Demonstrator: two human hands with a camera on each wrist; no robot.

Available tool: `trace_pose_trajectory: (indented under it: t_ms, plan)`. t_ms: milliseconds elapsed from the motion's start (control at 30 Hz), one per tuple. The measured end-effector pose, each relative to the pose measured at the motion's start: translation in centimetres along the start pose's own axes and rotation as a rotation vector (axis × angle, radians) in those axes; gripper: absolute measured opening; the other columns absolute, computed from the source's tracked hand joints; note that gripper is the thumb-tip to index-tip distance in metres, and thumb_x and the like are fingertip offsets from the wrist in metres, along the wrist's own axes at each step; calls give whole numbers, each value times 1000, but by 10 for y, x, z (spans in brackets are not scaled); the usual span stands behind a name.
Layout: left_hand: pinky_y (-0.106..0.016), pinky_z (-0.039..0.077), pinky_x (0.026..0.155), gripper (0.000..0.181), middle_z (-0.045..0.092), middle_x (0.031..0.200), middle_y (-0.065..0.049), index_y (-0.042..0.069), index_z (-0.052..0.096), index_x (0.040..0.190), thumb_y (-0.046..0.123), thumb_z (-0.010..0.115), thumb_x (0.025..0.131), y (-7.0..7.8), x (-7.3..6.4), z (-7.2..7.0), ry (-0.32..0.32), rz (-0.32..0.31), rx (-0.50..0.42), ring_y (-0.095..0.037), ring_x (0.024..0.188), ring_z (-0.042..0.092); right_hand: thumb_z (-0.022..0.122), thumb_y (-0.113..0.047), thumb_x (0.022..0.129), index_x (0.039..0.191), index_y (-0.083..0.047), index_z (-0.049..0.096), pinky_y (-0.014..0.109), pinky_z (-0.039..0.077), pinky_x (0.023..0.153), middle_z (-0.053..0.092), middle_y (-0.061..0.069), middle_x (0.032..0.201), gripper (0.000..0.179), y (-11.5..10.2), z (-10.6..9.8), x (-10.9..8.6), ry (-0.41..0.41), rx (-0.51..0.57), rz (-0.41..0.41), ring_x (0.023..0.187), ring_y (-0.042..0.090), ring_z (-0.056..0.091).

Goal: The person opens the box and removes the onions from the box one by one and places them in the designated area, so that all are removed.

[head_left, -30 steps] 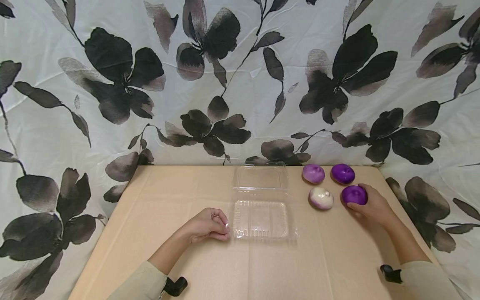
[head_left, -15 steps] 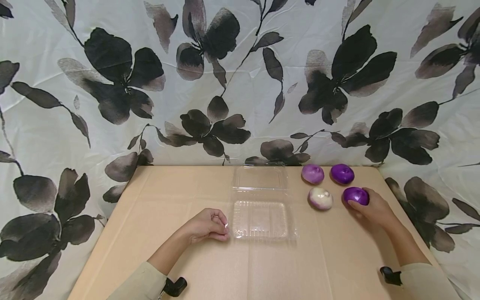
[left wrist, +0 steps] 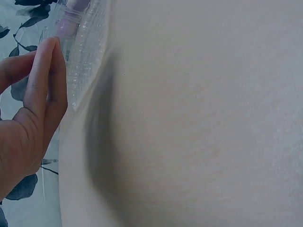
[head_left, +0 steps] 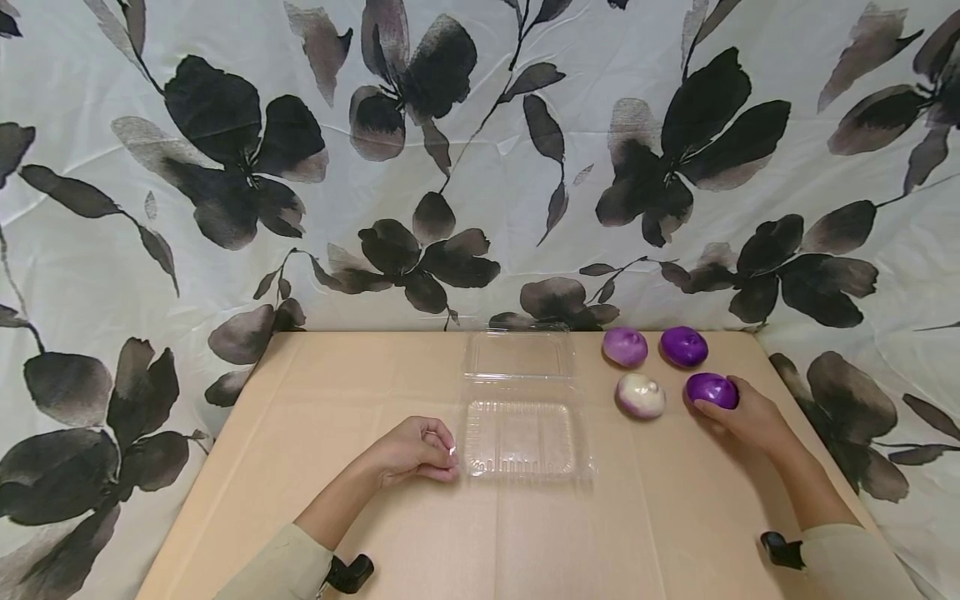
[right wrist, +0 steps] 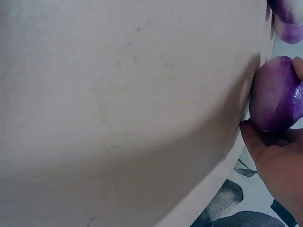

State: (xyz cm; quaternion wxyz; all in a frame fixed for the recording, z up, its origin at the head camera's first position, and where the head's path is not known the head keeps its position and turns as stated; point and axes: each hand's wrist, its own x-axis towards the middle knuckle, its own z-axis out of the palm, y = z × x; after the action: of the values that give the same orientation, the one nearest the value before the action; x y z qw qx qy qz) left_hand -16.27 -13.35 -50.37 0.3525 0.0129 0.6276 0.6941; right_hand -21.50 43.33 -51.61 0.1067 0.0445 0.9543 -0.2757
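A clear plastic clamshell container [head_left: 521,437] stands with its lid [head_left: 520,355] laid back toward the wall. At its left edge my left hand [head_left: 417,450] pinches the rim, fingertips brought together; the left wrist view shows the fingers [left wrist: 46,80] against the ribbed plastic side. On the right, my right hand [head_left: 752,414] grips a deep purple peeled red onion [head_left: 711,391], thumb on the near side and fingers behind it. The right wrist view shows this onion's paler face [right wrist: 272,92] beside the thumb.
Several other onions sit right of the container: a light purple onion [head_left: 626,347], a dark purple onion [head_left: 684,347] and a whitish one [head_left: 641,396]. The tan table [head_left: 360,375] meets a floral cloth [head_left: 525,167] at the back.
The gripped onion has shifted slightly right and tilted a little in my right hand, then stayed nearly still. My left hand and the container have not moved.
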Motion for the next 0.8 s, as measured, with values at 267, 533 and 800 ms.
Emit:
trace_pose_trajectory:
  t_ms: [267, 533, 800]
  plan:
    - [-35, 69, 77, 19, 69, 77, -9, -5, 54, 98, -15, 67, 87, -1, 2, 0, -1, -2, 6, -25, 79, 77, 60, -59, 98, 149, 24, 17, 76, 43, 107, 31, 53, 143, 107, -3, 1, -1, -21, 13, -5, 128, 66, 40]
    - [-35, 69, 77, 19, 70, 78, -10, -6, 54, 99, -15, 66, 88, -1, 1, 0, 1, -4, 14, -25, 80, 77, 59, -60, 98, 150, 23, 16, 76, 41, 109, 30, 52, 145, 107, -2, 5, 0, -34, 35, 0, 130, 65, 39]
    - [-36, 69, 78, 19, 70, 79, -11, -8, 54, 100, -15, 66, 88, -1, 1, 0, 3, -1, 17, -24, 79, 76, 59, -61, 98, 151, 22, 12, 77, 40, 109, 27, 52, 147, 109, -2, 6, -1, -44, 36, 2, 131, 66, 37]
